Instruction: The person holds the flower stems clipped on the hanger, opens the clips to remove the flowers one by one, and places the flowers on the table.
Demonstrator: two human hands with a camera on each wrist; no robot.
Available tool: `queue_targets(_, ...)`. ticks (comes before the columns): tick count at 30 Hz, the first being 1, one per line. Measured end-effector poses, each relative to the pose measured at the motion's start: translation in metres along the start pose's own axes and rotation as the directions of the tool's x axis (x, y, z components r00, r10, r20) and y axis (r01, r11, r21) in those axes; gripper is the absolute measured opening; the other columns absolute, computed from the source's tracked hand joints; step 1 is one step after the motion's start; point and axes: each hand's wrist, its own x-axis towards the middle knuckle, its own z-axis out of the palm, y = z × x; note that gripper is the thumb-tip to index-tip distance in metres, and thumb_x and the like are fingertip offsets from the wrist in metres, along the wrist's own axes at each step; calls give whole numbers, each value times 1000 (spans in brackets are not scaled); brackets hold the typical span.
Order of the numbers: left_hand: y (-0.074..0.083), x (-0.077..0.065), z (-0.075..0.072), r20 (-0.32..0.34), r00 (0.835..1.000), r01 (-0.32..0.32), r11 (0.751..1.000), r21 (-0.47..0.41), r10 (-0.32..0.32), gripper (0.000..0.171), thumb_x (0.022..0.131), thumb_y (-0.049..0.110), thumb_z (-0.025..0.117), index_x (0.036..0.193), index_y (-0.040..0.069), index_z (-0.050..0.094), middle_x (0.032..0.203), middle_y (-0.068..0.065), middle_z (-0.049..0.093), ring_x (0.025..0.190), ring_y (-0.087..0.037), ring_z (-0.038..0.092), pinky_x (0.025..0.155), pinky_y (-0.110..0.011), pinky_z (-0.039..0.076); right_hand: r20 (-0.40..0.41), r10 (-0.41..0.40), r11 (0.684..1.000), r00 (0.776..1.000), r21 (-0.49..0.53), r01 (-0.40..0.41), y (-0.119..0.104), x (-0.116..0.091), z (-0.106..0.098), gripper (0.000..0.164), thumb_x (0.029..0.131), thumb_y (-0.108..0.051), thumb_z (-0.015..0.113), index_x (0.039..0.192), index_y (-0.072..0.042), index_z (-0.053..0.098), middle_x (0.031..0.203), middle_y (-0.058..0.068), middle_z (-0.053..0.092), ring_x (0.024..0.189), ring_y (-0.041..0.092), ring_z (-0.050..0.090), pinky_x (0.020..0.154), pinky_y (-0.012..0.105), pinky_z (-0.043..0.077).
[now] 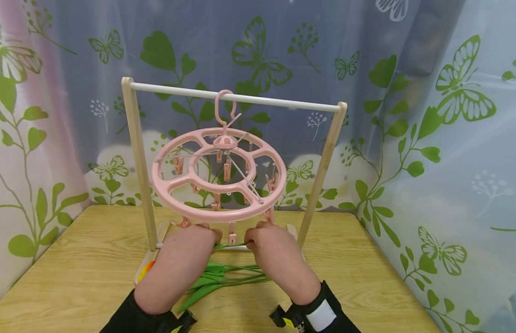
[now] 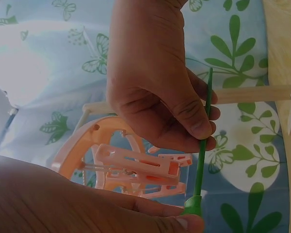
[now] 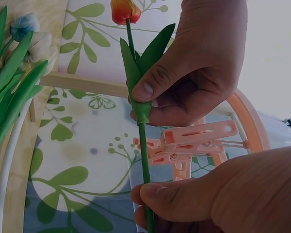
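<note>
An artificial tulip (image 3: 126, 11) with an orange-yellow bloom and green stem is held crosswise between both hands. My left hand (image 1: 191, 249) pinches it at the base of its leaves. Farther down, the stem (image 2: 200, 170) is pinched between the thumb and fingers of my right hand (image 1: 276, 254). Just beyond the hands hangs a pink round clip hanger (image 1: 218, 215). One of its clothes pegs (image 1: 232, 233) dangles between the two hands, apart from the stem in the head view.
A wooden rack with a white bar (image 1: 283, 100) carries the hanger by its hook. More artificial tulips lie on the wooden table (image 1: 358, 286) beneath the hands, their leaves (image 1: 204, 283) to the left. Blue (image 3: 25, 24) and white blooms show in the right wrist view. Patterned curtains (image 1: 258, 41) stand behind.
</note>
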Motion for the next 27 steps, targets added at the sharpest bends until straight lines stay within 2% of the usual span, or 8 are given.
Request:
queue_targets(10,-1,1,2,34,999,26,999,-36,-25,10,97,18,83,93,25,77,72,4,61,60,-14,55,54,-32,42,29,12,1000,1000,4,-12,0,2,3,12,101,-15,80,90,-20,83,81,-4,69,72,8,62,64,26,51)
queue_targets(17,-2,5,6,54,998,19,999,-40,-17,12,96,18,84,90,22,76,71,5,59,60,-14,53,55,-32,40,23,-7,1000,1000,8,7,3,3,9,13,101,-13,80,90,-19,84,82,-4,71,74,10,64,67,27,53)
queue_targets(19,-2,5,8,32,999,0,1000,-23,1,15,96,15,84,87,22,74,70,5,57,59,-13,52,54,-31,39,30,-9,1000,1000,14,9,4,4,10,14,101,-13,79,89,-19,83,81,-4,70,73,9,62,67,26,52)
queue_targets(22,-4,5,13,-35,999,-34,999,4,34,22,96,11,83,81,21,70,66,6,53,57,-12,49,52,-29,37,38,-7,1000,999,22,6,5,4,12,16,101,-12,79,87,-19,82,79,-5,69,71,7,58,66,25,50)
queue_targets(27,-5,3,20,-130,988,-75,995,66,83,29,95,6,82,75,20,65,63,5,48,54,-10,45,50,-26,33,36,-10,1000,999,14,10,6,5,14,16,100,-12,79,86,-19,81,79,-4,69,71,7,58,66,25,50)
